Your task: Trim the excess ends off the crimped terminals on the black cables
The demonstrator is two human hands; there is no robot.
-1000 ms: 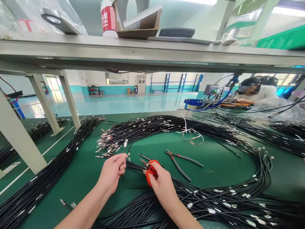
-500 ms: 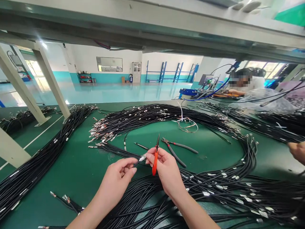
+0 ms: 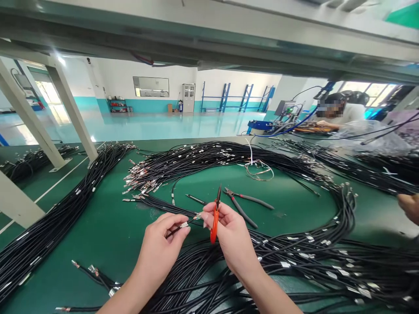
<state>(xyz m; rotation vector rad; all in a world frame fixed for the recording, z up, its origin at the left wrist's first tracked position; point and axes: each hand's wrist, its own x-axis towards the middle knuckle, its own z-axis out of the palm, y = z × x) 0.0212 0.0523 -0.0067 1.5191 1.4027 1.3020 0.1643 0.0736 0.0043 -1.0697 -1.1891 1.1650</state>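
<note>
A black cable [image 3: 175, 230] with a white label [image 3: 184, 225] is pinched between the thumb and fingers of my left hand [image 3: 160, 244]. The metal terminal [image 3: 197, 216] at its end meets the thumb and fingertips of my right hand [image 3: 232, 229]. That same hand has red-handled scissors [image 3: 214, 226] tucked in it, the dark blades pointing up and away. Just beyond lie cutting pliers [image 3: 244, 211] with grey and red handles, jaws spread. A thin dark pen-like tool [image 3: 195, 199] rests left of them, partly hidden by my right fingers.
A large bundle of black cables [image 3: 203, 152] with metal ends arcs across the green table [image 3: 108, 218]. More cables [image 3: 314, 257] lie under my forearms, and another bundle [image 3: 75, 205] runs along the left. At the right edge shows another person's hand [image 3: 409, 208]; a co-worker [image 3: 353, 111] sits beyond.
My left hand has slid back along the cable, so the white label now shows at its fingertips. My right hand stays near the terminal with the scissors. The view has shifted slightly.
</note>
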